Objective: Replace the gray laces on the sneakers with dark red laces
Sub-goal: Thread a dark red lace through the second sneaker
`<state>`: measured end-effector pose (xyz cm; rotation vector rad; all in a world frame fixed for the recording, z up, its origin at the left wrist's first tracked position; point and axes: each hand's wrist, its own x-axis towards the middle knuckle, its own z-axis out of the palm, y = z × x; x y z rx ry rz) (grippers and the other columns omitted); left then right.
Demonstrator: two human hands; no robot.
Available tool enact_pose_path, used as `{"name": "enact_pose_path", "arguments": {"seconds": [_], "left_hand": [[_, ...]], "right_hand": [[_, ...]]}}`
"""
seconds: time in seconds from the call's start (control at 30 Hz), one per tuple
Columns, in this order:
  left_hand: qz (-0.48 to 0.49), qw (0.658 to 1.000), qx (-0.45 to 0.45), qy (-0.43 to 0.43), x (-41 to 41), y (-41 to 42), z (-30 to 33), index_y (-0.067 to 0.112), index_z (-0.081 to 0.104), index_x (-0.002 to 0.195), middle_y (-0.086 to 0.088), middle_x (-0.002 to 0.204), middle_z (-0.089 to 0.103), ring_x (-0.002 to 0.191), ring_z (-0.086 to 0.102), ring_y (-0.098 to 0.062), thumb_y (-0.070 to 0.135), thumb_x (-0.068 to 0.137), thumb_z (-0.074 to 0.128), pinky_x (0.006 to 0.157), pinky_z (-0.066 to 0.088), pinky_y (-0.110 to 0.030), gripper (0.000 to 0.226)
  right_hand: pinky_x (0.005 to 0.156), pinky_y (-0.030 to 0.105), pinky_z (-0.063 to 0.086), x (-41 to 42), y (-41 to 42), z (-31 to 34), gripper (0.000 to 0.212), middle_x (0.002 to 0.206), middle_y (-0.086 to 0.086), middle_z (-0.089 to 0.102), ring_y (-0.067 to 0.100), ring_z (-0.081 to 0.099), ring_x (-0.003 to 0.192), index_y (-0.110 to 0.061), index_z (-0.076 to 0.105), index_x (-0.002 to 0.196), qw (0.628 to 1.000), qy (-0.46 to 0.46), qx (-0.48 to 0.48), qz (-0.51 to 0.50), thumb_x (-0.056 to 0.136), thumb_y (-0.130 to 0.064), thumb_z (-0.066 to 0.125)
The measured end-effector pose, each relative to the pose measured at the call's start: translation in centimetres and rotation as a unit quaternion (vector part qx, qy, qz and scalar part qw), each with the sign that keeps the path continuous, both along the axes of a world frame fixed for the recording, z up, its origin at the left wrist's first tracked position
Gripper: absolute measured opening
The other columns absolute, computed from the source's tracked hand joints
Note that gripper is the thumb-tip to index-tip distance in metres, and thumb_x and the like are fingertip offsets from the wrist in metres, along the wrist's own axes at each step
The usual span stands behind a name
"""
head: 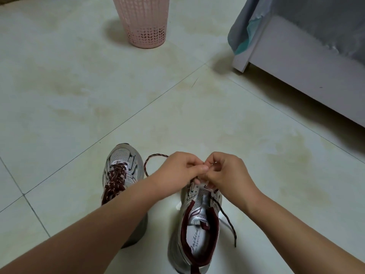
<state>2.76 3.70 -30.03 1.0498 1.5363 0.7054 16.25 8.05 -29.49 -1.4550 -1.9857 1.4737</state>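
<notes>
Two silver-grey sneakers stand on the tiled floor, toes pointing away from me. The left sneaker is laced with a dark red speckled lace. The right sneaker has an open tongue, and both hands meet over its front eyelets. My left hand pinches the dark red lace, which loops out to the left. My right hand has curled fingers pinching at the same spot. A loose lace end trails off the shoe's right side. The toe of the right sneaker is hidden by my hands.
A pink perforated plastic basket stands at the far centre. At the right is a white bed frame with grey bedding hanging over its corner. Pale floor tiles stretch between.
</notes>
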Motion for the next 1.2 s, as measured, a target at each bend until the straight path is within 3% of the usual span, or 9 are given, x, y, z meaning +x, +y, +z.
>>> {"name": "enact_pose_path", "arguments": {"seconds": [0.1, 0.27, 0.37, 0.47, 0.53, 0.6, 0.8, 1.1, 1.2], "left_hand": [[0.025, 0.999, -0.032, 0.002, -0.8, 0.4, -1.0, 0.021, 0.068, 0.07, 0.01, 0.045, 0.056, 0.042, 0.045, -0.001, 0.017, 0.082, 0.067, 0.047, 0.036, -0.013, 0.013], [0.019, 0.998, -0.005, 0.054, -1.3, 0.8, -2.2, 0.016, 0.073, 0.073, 0.008, 0.062, 0.063, 0.058, 0.052, 0.002, 0.014, 0.074, 0.074, 0.059, 0.039, -0.01, 0.003], [-0.013, 0.989, 0.016, 0.144, -1.1, 0.9, -3.2, 0.009, 0.074, 0.076, 0.013, 0.053, 0.055, 0.043, 0.048, 0.007, 0.011, 0.076, 0.07, 0.044, 0.033, -0.003, 0.004], [-0.079, 0.972, 0.013, 0.219, -0.8, 0.6, -4.6, 0.007, 0.072, 0.078, 0.007, 0.06, 0.061, 0.052, 0.056, 0.003, 0.011, 0.08, 0.063, 0.05, 0.039, -0.008, 0.01], [-0.112, 0.963, 0.001, 0.247, -0.6, 0.5, -5.5, 0.006, 0.071, 0.076, -0.006, 0.072, 0.067, 0.066, 0.061, -0.014, 0.011, 0.081, 0.058, 0.067, 0.049, -0.025, 0.015], [-0.14, 0.953, 0.001, 0.268, -0.6, 0.6, -6.0, 0.004, 0.069, 0.074, -0.013, 0.075, 0.065, 0.07, 0.06, -0.023, 0.01, 0.081, 0.055, 0.072, 0.049, -0.032, 0.017], [-0.226, 0.908, 0.021, 0.353, -0.4, 1.4, -6.0, 0.022, 0.053, 0.073, -0.001, 0.074, 0.052, 0.072, 0.047, -0.015, 0.012, 0.083, 0.049, 0.07, 0.045, -0.03, 0.015], [-0.349, 0.806, 0.041, 0.476, 0.9, 2.8, -5.7, 0.015, 0.051, 0.072, 0.001, 0.058, 0.032, 0.065, 0.04, -0.02, 0.0, 0.081, 0.046, 0.046, 0.019, -0.024, 0.018], [-0.37, 0.798, 0.037, 0.473, 1.4, 2.8, -6.0, 0.014, 0.032, 0.056, 0.0, 0.057, 0.029, 0.054, 0.031, -0.016, -0.004, 0.079, 0.045, 0.048, 0.02, -0.026, 0.032]], "right_hand": [[0.058, 0.027, 0.047, 0.0, 0.0, -0.6, 0.02, 0.064, 0.005, 0.066, 0.011, 0.054, 0.054, -0.018, 0.058, 0.063, 1.0, -0.016, 0.018, -0.003, 0.075, -0.011, 0.073], [0.064, 0.013, 0.048, 0.4, 0.1, -1.9, 0.027, 0.067, -0.002, 0.066, 0.002, 0.058, 0.058, -0.016, 0.062, 0.08, 0.998, 0.034, -0.058, 0.008, 0.086, 0.008, 0.052], [0.065, 0.015, 0.046, 1.0, -0.1, -3.4, 0.028, 0.073, -0.005, 0.066, 0.004, 0.057, 0.064, -0.025, 0.06, 0.079, 0.999, -0.009, -0.034, -0.03, 0.089, -0.001, 0.051], [0.067, 0.025, 0.044, 2.0, -0.6, -5.0, 0.027, 0.073, -0.005, 0.06, 0.011, 0.053, 0.068, -0.028, 0.054, 0.071, 0.992, -0.128, 0.009, 0.002, 0.085, -0.004, 0.052], [0.065, 0.023, 0.041, 2.3, -1.2, -5.8, 0.023, 0.073, -0.007, 0.057, 0.011, 0.053, 0.071, -0.026, 0.054, 0.068, 0.983, -0.174, 0.03, 0.048, 0.083, -0.008, 0.052], [0.062, 0.017, 0.037, 2.4, -1.6, -6.3, 0.018, 0.078, -0.008, 0.052, 0.01, 0.052, 0.077, -0.024, 0.056, 0.068, 0.978, -0.19, 0.049, 0.07, 0.084, -0.016, 0.055], [0.061, 0.01, 0.032, 2.2, -1.5, -7.3, 0.025, 0.08, -0.012, 0.043, 0.008, 0.047, 0.08, -0.032, 0.049, 0.064, 0.979, -0.183, 0.053, 0.069, 0.08, -0.021, 0.064], [0.057, 0.014, 0.03, 1.8, -1.2, -8.1, 0.028, 0.077, -0.01, 0.047, 0.01, 0.047, 0.077, -0.028, 0.044, 0.061, 0.976, -0.185, 0.086, 0.075, 0.077, -0.024, 0.067], [0.057, 0.021, 0.032, 1.5, -1.1, -8.2, 0.032, 0.076, -0.009, 0.048, 0.013, 0.048, 0.077, -0.027, 0.04, 0.058, 0.97, -0.202, 0.105, 0.086, 0.076, -0.023, 0.066]]}}
